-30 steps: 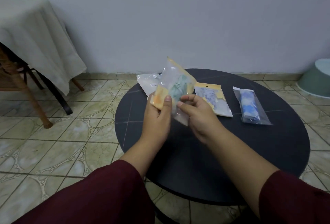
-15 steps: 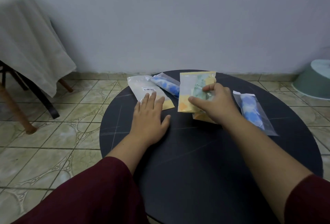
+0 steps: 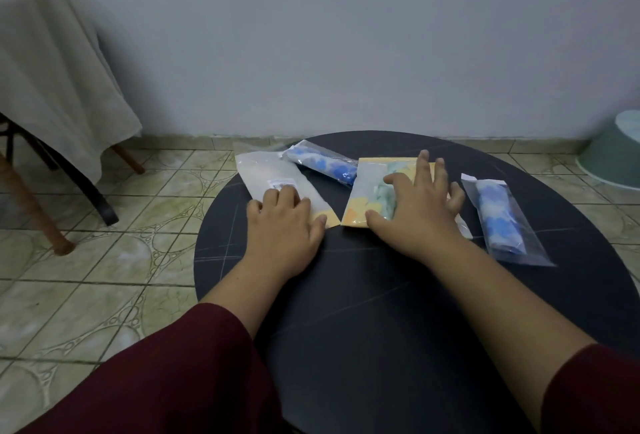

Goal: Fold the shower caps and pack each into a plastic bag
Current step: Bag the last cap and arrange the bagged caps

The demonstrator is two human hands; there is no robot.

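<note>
Several plastic bags lie on the round black table (image 3: 363, 312). My right hand (image 3: 415, 205) presses flat, fingers spread, on a yellow-backed bag with a green cap (image 3: 367, 194) inside. My left hand (image 3: 282, 222) rests flat on the near end of a whitish bag with a label (image 3: 273, 177). A bag holding a rolled blue cap (image 3: 322, 163) lies at the far side between the two. Another bag with a blue cap (image 3: 502, 222) lies to the right of my right hand. Part of one more bag shows under my right hand.
A cloth-covered wooden table (image 3: 52, 63) stands at the left on the tiled floor (image 3: 104, 243). A green basin (image 3: 616, 153) sits by the wall at the right. The near half of the black table is bare.
The green-cap bag went from held in both hands down onto the table. My right hand now lies flat on it; my left hand moved onto the whitish bag.
</note>
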